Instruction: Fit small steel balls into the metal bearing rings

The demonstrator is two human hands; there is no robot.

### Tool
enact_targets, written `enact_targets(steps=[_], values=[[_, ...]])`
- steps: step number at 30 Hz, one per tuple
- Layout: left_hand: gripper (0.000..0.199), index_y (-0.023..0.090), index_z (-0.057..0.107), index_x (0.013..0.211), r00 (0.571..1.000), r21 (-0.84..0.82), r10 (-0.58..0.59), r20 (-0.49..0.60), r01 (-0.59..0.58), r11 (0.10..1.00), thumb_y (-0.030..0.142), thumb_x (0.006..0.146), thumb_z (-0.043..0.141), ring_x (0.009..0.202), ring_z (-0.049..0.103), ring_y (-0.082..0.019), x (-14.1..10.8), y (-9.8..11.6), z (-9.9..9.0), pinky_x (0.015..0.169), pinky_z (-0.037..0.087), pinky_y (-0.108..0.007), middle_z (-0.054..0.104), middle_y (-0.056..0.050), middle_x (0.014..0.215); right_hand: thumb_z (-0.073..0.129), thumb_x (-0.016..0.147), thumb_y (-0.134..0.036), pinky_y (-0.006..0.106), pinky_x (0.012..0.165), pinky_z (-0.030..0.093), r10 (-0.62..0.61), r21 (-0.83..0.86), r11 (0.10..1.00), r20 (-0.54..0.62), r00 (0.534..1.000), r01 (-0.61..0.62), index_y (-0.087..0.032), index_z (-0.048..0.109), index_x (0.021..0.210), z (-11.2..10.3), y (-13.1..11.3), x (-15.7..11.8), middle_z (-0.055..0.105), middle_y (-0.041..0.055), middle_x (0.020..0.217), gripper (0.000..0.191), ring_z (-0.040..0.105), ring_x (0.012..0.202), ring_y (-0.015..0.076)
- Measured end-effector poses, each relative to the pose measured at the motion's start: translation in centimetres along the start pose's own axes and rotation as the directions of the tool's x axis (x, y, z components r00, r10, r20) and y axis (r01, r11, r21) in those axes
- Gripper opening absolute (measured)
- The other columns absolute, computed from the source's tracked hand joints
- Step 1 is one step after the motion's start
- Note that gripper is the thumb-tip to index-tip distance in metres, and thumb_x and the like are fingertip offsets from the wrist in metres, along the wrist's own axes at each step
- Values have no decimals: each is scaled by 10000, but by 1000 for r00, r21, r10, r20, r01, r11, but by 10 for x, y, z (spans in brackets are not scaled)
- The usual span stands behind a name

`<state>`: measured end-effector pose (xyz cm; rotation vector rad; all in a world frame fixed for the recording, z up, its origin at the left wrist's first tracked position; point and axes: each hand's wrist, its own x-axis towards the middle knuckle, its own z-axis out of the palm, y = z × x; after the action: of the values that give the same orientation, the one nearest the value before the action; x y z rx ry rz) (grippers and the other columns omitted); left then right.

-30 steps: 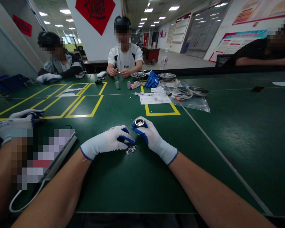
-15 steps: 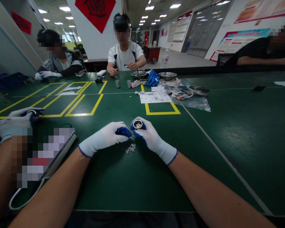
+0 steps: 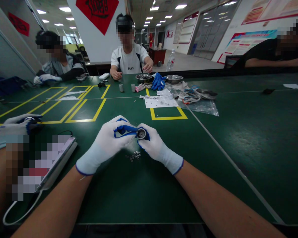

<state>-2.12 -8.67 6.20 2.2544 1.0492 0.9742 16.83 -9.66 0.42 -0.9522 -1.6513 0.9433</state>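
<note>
My right hand point(image 3: 156, 145), in a white glove with blue palm and fingertips, is wrapped round a small round metal cup point(image 3: 141, 133) whose open mouth faces up towards me. From the left, my gloved left hand point(image 3: 110, 135) brings its pinched thumb and fingers to the cup's rim. Whatever sits between those fingertips, if anything, is too small to make out. On the green table point(image 3: 139, 195) just below both hands lies a cluster of several small metal nuts or rings point(image 3: 134, 155).
At my left, a co-worker's gloved hand point(image 3: 13, 127) holds a round part near a white device point(image 3: 56, 165) with a cable. Farther back are two metal cups point(image 3: 121, 88), blue gloves point(image 3: 158, 81), metal bowls point(image 3: 173, 78), white paper point(image 3: 161, 101) and a plastic bag point(image 3: 203, 107). Co-workers sit opposite.
My left hand has risen from beside the nuts to the cup's rim, fingers pinched. The cup has tipped slightly in my right hand. The person opposite has moved their hands apart.
</note>
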Motion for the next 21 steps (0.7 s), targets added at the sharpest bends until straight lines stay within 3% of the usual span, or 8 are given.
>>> enact_targets(steps=[4,10,21], values=[[145,217,820,939,995,109,68,69,-75,991,339,886,765,933,630,-218,-2,5,1,853,555,-379,658,-42,978,569,768,-210,327,704,399,8,-70,998,52,999,-4,-237,513,770,2,-2,-3,555,-14,777,61,544,775,199],[105,224,822,952,982,152,26,189,-56,987,287,922,744,969,630,-226,-1,6,2,884,559,-390,651,-43,994,583,782,-178,318,686,397,1,-155,988,88,996,13,-236,499,798,1,-1,-5,556,-18,777,102,538,754,187],[119,206,795,868,965,194,-5,263,-48,980,261,931,709,951,637,-226,-3,9,4,871,558,-392,655,-45,997,619,840,-173,349,738,444,5,-162,987,138,990,18,-228,528,829,3,4,-6,606,14,866,107,565,818,202]])
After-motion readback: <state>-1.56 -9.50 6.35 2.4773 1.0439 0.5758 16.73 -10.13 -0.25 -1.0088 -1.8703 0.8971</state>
